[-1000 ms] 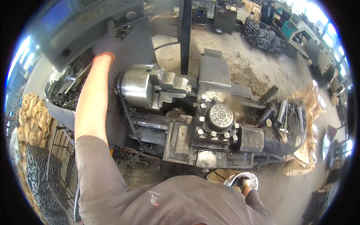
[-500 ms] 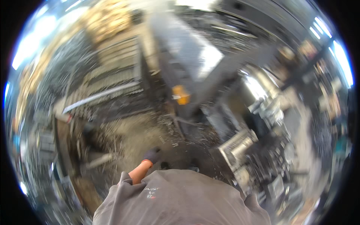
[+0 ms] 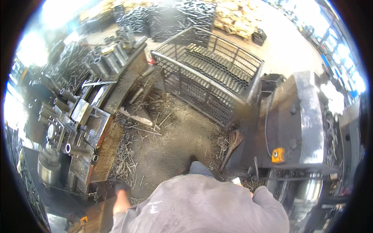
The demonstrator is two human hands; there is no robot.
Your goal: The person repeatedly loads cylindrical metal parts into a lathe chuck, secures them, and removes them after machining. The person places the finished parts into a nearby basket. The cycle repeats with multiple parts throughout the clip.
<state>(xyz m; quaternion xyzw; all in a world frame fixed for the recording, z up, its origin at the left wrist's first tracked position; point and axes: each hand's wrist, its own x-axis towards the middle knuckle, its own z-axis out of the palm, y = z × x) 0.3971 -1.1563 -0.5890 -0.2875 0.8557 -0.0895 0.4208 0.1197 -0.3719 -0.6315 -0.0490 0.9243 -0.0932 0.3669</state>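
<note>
My left hand (image 3: 121, 186), in a dark glove with an orange-red cuff, hangs low at my left side. It is nearest the front end of the workbench (image 3: 103, 155); its fingers blur into the dark floor. My right hand is mostly hidden by my body; only a bit of forearm (image 3: 251, 194) shows. Just ahead of that forearm is a small bright whitish thing (image 3: 236, 181), and I cannot tell if the hand holds it. On the bench lie short metal tubes (image 3: 77, 150), a caliper-like tool (image 3: 98, 83) and a round dial gauge (image 3: 51, 131).
A wire-mesh cage (image 3: 210, 87) full of metal tubes stands ahead. To the right is a dark machine (image 3: 295, 128) with an orange switch box (image 3: 278, 155). A broom (image 3: 232, 147) leans beside it. Metal swarf (image 3: 124, 163) litters the floor by the bench.
My view has swung to the right-hand machine's left, so cage and machine now sit farther right and the tube-laden bench shows on the left. My left hand has shifted outward to the left.
</note>
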